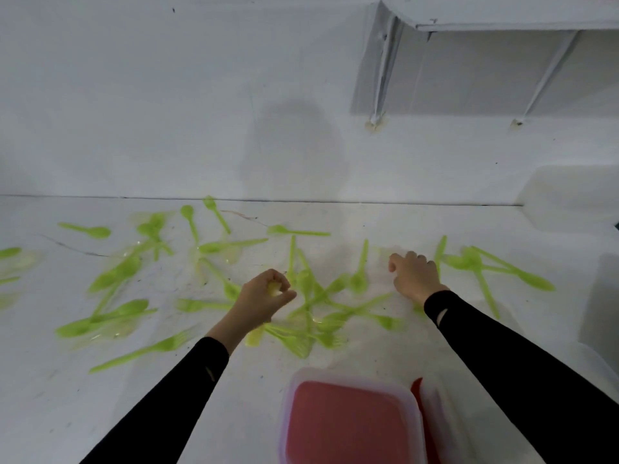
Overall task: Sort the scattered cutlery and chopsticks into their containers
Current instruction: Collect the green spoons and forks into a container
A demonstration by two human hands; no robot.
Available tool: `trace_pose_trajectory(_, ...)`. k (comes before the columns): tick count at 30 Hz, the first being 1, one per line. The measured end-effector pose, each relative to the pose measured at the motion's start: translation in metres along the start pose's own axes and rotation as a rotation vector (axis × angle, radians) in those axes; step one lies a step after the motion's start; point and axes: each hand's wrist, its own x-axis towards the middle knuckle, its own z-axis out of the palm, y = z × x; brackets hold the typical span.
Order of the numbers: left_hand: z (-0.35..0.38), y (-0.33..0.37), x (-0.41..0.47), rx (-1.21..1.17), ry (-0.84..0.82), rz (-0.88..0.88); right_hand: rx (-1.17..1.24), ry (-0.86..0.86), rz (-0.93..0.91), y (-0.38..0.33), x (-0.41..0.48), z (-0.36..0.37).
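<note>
left hand (264,296) pinching a pale green plastic utensil (274,289), right hand (415,276) knuckles up, fingers curled, grasp unclear, green plastic spoons and forks (97,232) scattered across white worktop (67,413), red lidded plastic container (348,420) nearest

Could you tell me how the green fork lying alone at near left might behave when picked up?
The green fork looks like thin, translucent plastic, so it is probably light and slightly bendy. Lying flat on the smooth white table, it may skid when pushed; rolling seems unlikely.
</note>
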Motion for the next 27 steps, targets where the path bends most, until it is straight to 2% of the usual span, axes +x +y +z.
trace_pose_trajectory(2,0.006,-0.014,-0.001,0.228,-0.044,0.089,0.098,0.040,0.000,0.002,0.000,0.001)
trace_pose_trajectory(5,0.012,-0.024,-0.006,0.439,-0.101,0.052,0.307,0.148,-0.009,-0.002,-0.002,-0.006)
trace_pose_trajectory(9,0.016,-0.026,-0.013,0.514,-0.086,0.061,0.579,0.273,-0.060,-0.023,-0.012,-0.019)
trace_pose_trajectory(11,0.013,-0.025,-0.014,0.438,-0.052,0.115,0.701,0.277,-0.142,-0.040,-0.020,-0.024)
trace_pose_trajectory(14,-0.004,-0.018,-0.014,0.158,-0.045,0.109,0.789,0.256,-0.311,-0.066,-0.034,-0.035)
trace_pose_trajectory(17,-0.028,-0.010,-0.015,-0.021,0.005,0.074,0.743,0.185,-0.487,-0.090,-0.045,-0.044)
trace_pose_trajectory(21,-0.053,-0.007,-0.019,-0.126,0.036,0.044,0.703,0.104,-0.716,-0.123,-0.054,-0.044)
trace_pose_trajectory(24,-0.057,-0.001,-0.022,-0.246,-0.011,0.051,0.771,0.059,-0.758,-0.148,-0.058,-0.046)
trace_pose_trajectory(27,-0.055,0.006,-0.020,-0.455,0.077,0.003,0.886,0.045,-0.725,-0.170,-0.057,-0.048)
